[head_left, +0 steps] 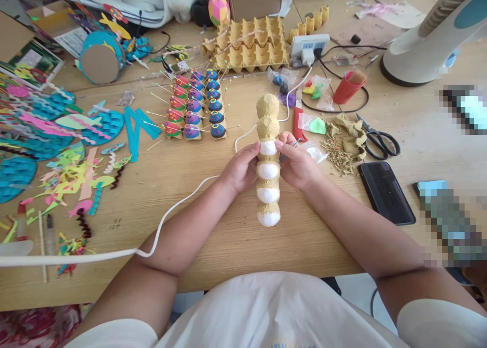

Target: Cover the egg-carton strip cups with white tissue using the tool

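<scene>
A strip of egg carton (268,127) stands lengthwise in front of me, held between both hands. Its lower cups carry smooth white caps that look like clay (268,171), while the far two cups are bare tan pulp. My left hand (241,166) grips the strip from the left, thumb beside the uppermost white cap. From the right, my right hand (299,163) closes on it, its thumb touching that same cap. A thin bluish stick (296,142) shows by the right fingers; most of it is hidden.
Painted egg-carton strips (193,104) with pins stand beyond my left hand. Egg trays (249,42) lie at the back. A red knife (299,119), scissors (382,141), carton scraps (346,137) and a phone (386,192) are on the right. A white cable (171,211) crosses the left side.
</scene>
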